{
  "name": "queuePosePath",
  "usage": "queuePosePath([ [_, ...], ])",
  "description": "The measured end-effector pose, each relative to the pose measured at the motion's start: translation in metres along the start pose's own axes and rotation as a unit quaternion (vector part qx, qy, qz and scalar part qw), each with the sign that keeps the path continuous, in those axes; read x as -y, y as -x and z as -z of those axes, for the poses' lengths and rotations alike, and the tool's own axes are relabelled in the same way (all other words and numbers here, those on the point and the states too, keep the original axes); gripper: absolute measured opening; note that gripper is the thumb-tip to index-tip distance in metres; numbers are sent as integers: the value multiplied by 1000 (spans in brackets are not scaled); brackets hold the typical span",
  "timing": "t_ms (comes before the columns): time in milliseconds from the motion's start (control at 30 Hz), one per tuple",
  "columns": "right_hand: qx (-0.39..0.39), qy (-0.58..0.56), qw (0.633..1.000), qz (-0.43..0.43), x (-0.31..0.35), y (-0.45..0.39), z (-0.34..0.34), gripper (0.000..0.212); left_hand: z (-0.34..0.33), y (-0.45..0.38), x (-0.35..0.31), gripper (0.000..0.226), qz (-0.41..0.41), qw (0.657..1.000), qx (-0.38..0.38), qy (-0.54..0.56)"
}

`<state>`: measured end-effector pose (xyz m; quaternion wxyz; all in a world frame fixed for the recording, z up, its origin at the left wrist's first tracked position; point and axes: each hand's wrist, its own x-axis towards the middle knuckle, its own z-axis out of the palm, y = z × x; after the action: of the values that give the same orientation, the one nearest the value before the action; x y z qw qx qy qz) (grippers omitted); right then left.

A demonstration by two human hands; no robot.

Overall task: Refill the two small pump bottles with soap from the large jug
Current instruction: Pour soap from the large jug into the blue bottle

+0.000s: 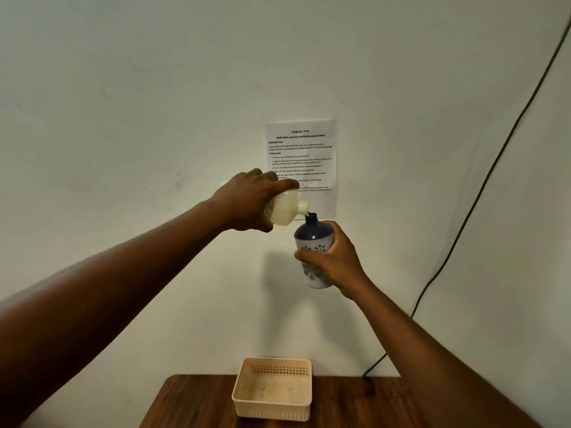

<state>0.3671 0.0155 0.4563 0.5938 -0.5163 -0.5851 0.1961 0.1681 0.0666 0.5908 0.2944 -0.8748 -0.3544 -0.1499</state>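
Observation:
My left hand grips a pale cream soap jug, tipped on its side with its open spout pointing right and down. The spout sits just above the open neck of a small bottle with a dark blue shoulder and a white body with grey flower marks. My right hand holds that bottle upright by its body, high in the air in front of the wall. No pump head is on the bottle. A second small bottle is not in view.
A cream plastic basket with slotted walls stands empty on a dark wooden table below my hands. A printed task sheet hangs on the white wall. A dark cable runs down the wall at the right.

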Motion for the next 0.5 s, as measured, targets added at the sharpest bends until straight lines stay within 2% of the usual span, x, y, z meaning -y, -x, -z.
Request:
queuePosePath([
  [500, -3, 3, 1000, 13, 0, 1, 0, 68, 1, -3, 2, 97, -11, 1000, -7, -21],
])
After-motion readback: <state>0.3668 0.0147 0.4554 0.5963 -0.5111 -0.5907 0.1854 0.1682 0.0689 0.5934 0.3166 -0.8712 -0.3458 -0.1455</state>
